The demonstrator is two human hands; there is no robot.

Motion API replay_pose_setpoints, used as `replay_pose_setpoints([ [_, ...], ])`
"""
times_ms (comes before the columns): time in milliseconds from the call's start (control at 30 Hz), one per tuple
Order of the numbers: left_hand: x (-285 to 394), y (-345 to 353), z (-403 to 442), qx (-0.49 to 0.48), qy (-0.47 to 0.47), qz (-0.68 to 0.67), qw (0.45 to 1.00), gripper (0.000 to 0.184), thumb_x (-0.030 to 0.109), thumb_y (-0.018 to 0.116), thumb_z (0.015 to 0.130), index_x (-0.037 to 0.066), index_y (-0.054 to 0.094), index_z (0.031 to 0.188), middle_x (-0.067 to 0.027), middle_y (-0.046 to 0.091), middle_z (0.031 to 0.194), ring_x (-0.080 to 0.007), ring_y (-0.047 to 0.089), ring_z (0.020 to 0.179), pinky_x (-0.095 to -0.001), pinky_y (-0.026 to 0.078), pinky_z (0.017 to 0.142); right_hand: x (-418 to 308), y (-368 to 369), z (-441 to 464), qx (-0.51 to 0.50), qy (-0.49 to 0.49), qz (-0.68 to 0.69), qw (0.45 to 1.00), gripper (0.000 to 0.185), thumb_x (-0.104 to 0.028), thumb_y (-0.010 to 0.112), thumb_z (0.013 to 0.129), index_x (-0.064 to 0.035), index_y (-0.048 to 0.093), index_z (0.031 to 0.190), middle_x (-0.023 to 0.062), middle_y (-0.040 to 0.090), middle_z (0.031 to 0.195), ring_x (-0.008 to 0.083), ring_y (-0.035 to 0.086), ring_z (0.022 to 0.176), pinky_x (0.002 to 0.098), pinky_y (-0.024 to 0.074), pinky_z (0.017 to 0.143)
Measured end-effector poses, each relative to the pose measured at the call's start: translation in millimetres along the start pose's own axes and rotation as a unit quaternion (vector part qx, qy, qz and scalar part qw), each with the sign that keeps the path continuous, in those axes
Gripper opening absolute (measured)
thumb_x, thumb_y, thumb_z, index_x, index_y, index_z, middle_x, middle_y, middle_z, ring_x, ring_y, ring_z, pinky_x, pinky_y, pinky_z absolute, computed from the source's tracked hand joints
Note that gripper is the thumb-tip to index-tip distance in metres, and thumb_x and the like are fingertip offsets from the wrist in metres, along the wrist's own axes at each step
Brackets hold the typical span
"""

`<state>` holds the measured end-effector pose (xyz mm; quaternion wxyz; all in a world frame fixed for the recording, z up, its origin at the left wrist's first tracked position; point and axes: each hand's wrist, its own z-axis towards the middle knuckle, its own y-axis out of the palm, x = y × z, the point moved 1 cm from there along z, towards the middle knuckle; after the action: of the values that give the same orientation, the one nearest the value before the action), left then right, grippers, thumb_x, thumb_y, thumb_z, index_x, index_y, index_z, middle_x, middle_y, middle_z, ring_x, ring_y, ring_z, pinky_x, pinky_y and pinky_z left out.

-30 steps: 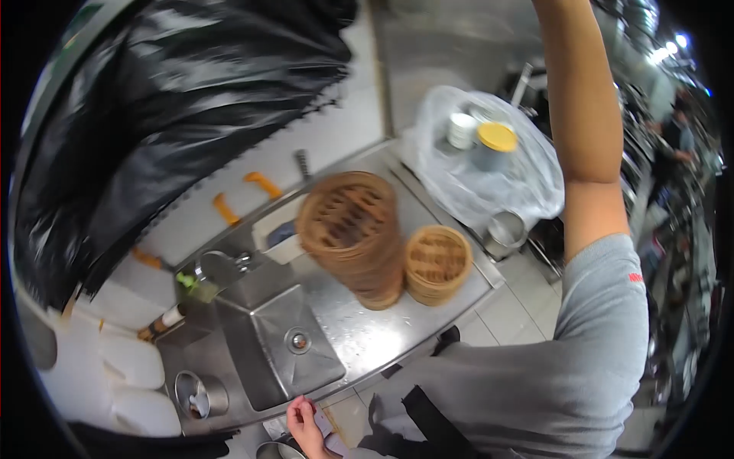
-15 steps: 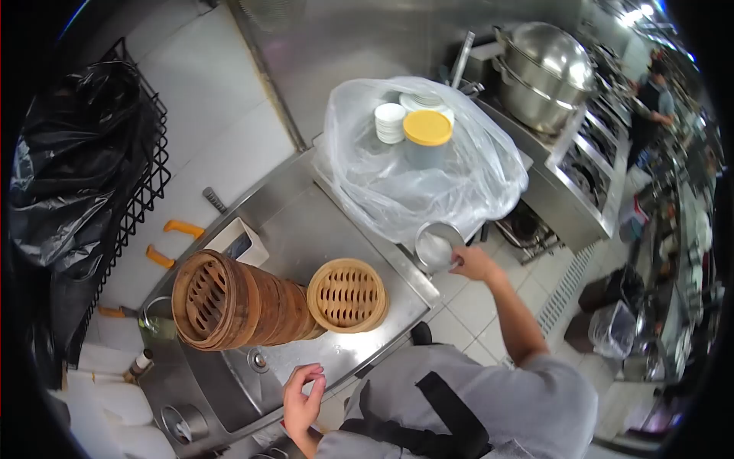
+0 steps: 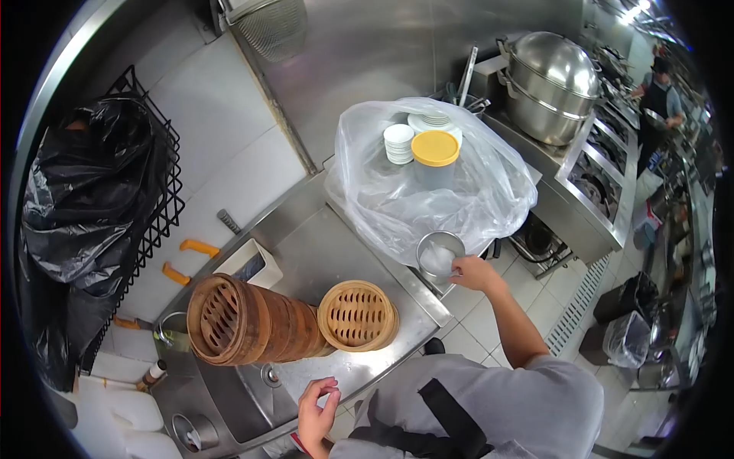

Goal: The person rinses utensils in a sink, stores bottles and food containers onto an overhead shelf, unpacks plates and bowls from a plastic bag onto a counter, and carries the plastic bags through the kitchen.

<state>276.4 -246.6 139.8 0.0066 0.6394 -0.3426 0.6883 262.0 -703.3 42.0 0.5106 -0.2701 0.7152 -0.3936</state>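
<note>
Metal cup (image 3: 437, 257) and clear plastic bag (image 3: 493, 200) were side by side, the cup nearer the person. From the left, a tall steamer stack (image 3: 256, 320) stood by the sink (image 3: 237, 398); the left hand (image 3: 316, 415), half-curled, held nothing; a shorter steamer stack (image 3: 358, 315) followed, then the bag around a yellow-lidded tub (image 3: 435, 157), then the right hand (image 3: 475, 273), fingers closed on the cup's side.

Tub (image 3: 434, 177): grey, lid (image 3: 436, 148) yellow
Dishes left of tub (image 3: 398, 145): plain white
Bag around tub (image 3: 397, 226): clear, whitish
Cup below tub (image 3: 453, 243): silver
Stack, below left of tub (image 3: 264, 321): reddish brown
Steamer below tub (image 3: 358, 315): tan, dark-slotted
Desk (image 3: 306, 241): silver-grey
Shirt (image 3: 543, 405): plain grey
</note>
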Motion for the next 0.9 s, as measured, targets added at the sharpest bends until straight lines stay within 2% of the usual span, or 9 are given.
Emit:
replay_pose_setpoints([
  [167, 8, -29, -27, 0.033, -0.071, 0.024, 0.997, 0.027, 0.015, 0.058, 0.09, 0.001, 0.058, 0.113, -0.0116, 0.063, 0.094, -0.0174, 0.058, 0.087, -0.0306, 0.048, 0.076, 2, -46, 34, -0.045, -0.047, -0.039, 0.997, 0.06, -0.034, 0.073, 0.067, -0.0102, 0.056, 0.12, 0.0164, 0.061, 0.116, 0.0339, 0.059, 0.103, 0.0394, 0.0462, 0.089],
  [233, 2, -38, -36, 0.044, -0.09, 0.018, 0.995, 0.028, 0.015, 0.058, 0.089, 0.001, 0.058, 0.114, -0.0113, 0.063, 0.094, -0.0172, 0.059, 0.087, -0.0305, 0.048, 0.076, -16, -91, 69, 0.017, 0.067, 0.049, 0.996, 0.06, -0.032, 0.074, 0.068, -0.0095, 0.056, 0.12, 0.0202, 0.061, 0.111, 0.034, 0.059, 0.102, 0.0393, 0.0457, 0.089],
  [300, -1, -45, -44, 0.055, -0.117, 0.015, 0.991, 0.028, 0.017, 0.06, 0.088, 0.002, 0.059, 0.112, -0.0139, 0.064, 0.095, -0.0226, 0.062, 0.084, -0.0329, 0.049, 0.075, -12, -108, 115, 0.217, 0.032, 0.097, 0.971, 0.064, -0.03, 0.076, 0.067, -0.0102, 0.053, 0.124, 0.0226, 0.062, 0.107, 0.0359, 0.058, 0.102, 0.0412, 0.0463, 0.087],
  [367, 12, -50, -45, 0.1, -0.096, 0.027, 0.99, 0.025, 0.01, 0.063, 0.083, 0.0, 0.06, 0.105, -0.0132, 0.064, 0.093, -0.0216, 0.063, 0.081, -0.0308, 0.049, 0.071, 19, -102, 180, 0.419, -0.096, 0.0, 0.903, 0.073, -0.031, 0.078, 0.067, -0.0037, 0.047, 0.128, 0.0216, 0.062, 0.107, 0.0365, 0.062, 0.092, 0.0411, 0.049, 0.082],
  [467, 13, -46, -61, 0.177, -0.044, 0.053, 0.982, 0.022, 0.006, 0.066, 0.078, 0.0, 0.062, 0.098, -0.0122, 0.065, 0.09, -0.0206, 0.065, 0.077, -0.0284, 0.05, 0.065, 71, -90, 251, 0.349, -0.049, 0.03, 0.935, 0.07, -0.03, 0.081, 0.063, -0.0021, 0.052, 0.12, 0.021, 0.064, 0.105, 0.0347, 0.061, 0.097, 0.0398, 0.048, 0.085],
  [600, 4, -28, -85, 0.236, -0.038, 0.029, 0.971, 0.026, 0.012, 0.068, 0.078, 0.001, 0.062, 0.101, -0.0105, 0.065, 0.09, -0.0201, 0.065, 0.077, -0.0276, 0.049, 0.062, 54, -79, 243, 0.437, 0.013, 0.109, 0.893, 0.052, -0.02, 0.084, 0.057, -0.0023, 0.053, 0.094, 0.0186, 0.064, 0.089, 0.0348, 0.062, 0.086, 0.0406, 0.0474, 0.074],
  [667, 5, -14, -94, 0.221, -0.106, -0.002, 0.97, 0.027, 0.013, 0.068, 0.079, 0.001, 0.062, 0.102, -0.01, 0.065, 0.09, -0.0194, 0.064, 0.078, -0.0276, 0.049, 0.062, 61, -73, 248, 0.477, -0.037, 0.079, 0.874, 0.051, -0.018, 0.085, 0.055, -0.0032, 0.049, 0.088, 0.0167, 0.061, 0.081, 0.0348, 0.059, 0.078, 0.0411, 0.046, 0.07],
  [800, -10, 10, -101, 0.216, -0.08, 0.018, 0.973, 0.027, 0.015, 0.068, 0.08, 0.001, 0.063, 0.102, -0.0092, 0.065, 0.09, -0.019, 0.064, 0.079, -0.0283, 0.049, 0.064, 73, -85, 240, 0.421, -0.017, 0.101, 0.901, 0.051, -0.019, 0.085, 0.056, -0.0031, 0.049, 0.088, 0.0163, 0.059, 0.083, 0.0326, 0.058, 0.079, 0.04, 0.0455, 0.072],
  [900, -11, 15, -101, 0.232, -0.073, 0.0, 0.97, 0.027, 0.017, 0.068, 0.08, 0.001, 0.063, 0.102, -0.0099, 0.065, 0.092, -0.0197, 0.064, 0.079, -0.0288, 0.049, 0.065, 47, -116, 223, 0.547, -0.054, 0.128, 0.825, 0.045, -0.016, 0.082, 0.065, -0.0026, 0.047, 0.089, 0.0162, 0.058, 0.088, 0.0286, 0.056, 0.084, 0.0375, 0.0448, 0.077],
])
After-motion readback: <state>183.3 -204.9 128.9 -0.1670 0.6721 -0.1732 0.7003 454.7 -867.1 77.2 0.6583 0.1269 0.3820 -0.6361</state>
